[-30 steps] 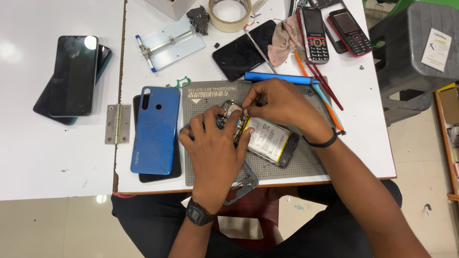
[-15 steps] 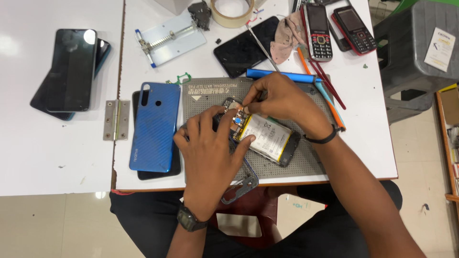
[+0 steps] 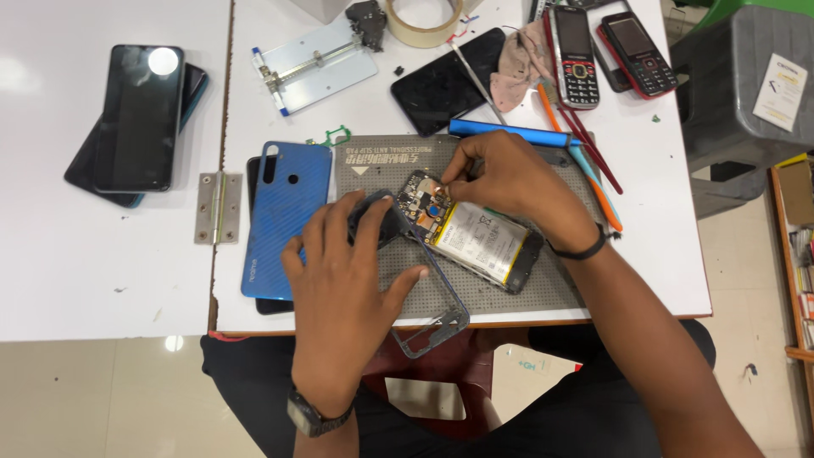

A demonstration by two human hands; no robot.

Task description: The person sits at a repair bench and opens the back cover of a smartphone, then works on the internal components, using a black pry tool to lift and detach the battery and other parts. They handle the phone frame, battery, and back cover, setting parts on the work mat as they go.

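Note:
An opened phone (image 3: 483, 244), with its white battery and circuit board bare, lies on a grey work mat (image 3: 373, 161). My right hand (image 3: 513, 182) pinches at the top edge of the board with thumb and forefinger closed. My left hand (image 3: 343, 284) grips a thin dark phone frame (image 3: 437, 326), which is tilted up off the phone's left side and reaches past the table's front edge. Whatever small part sits between the right fingertips is hidden.
A blue back cover (image 3: 288, 216) lies left of the mat on a dark phone. Farther off are stacked phones (image 3: 140, 119), a hinge (image 3: 218, 208), a metal clamp jig (image 3: 314, 59), a tape roll (image 3: 424, 21), a black screen (image 3: 445, 80), a blue tool (image 3: 509, 133), two keypad phones (image 3: 577, 55) and a grey stool (image 3: 746, 85).
My left hand has drawn back to the left and down, lifting the dark frame away from the phone. My right hand stays at the top of the board.

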